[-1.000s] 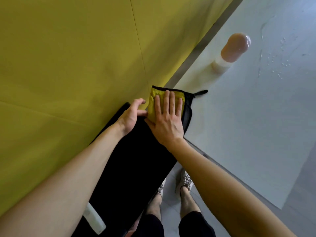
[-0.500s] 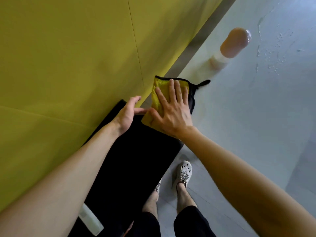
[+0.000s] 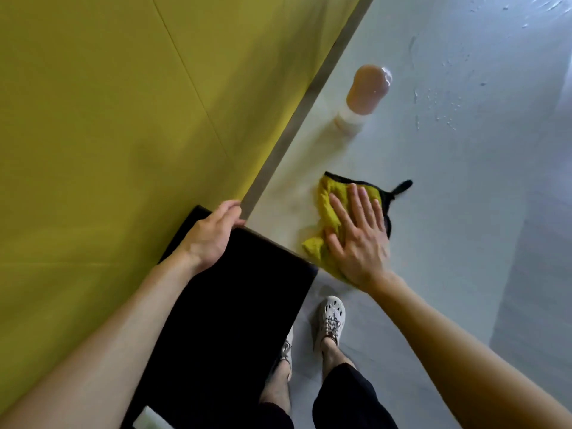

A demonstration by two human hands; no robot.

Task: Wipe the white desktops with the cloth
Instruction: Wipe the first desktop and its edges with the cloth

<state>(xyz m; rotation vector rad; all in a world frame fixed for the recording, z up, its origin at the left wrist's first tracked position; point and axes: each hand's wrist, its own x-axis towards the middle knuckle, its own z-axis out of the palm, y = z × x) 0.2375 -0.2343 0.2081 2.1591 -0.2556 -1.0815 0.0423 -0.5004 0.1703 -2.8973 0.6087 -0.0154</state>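
Presently, head view. Right grip (image 3: pixel 359 239): fingers straight, flat on yellow cloth (image 3: pixel 328 209), pressing it to white desk (image 3: pixel 464 196), nearer than the bottle (image 3: pixel 366 94). Left grip (image 3: pixel 213 233): curled round black mat (image 3: pixel 235 305) edge, left of bottle. Advice: flat palm, overlapping strokes. Open room lies right of bottle, where droplets (image 3: pixel 439 109) sit; the desk edge runs under the wrist.

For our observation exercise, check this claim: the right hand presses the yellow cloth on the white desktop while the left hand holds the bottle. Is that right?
Not quite. In the head view the left hand grips the far edge of the black pad, not the bottle, which sits untouched beyond the yellow cloth. The right hand does press that cloth on the white desktop.
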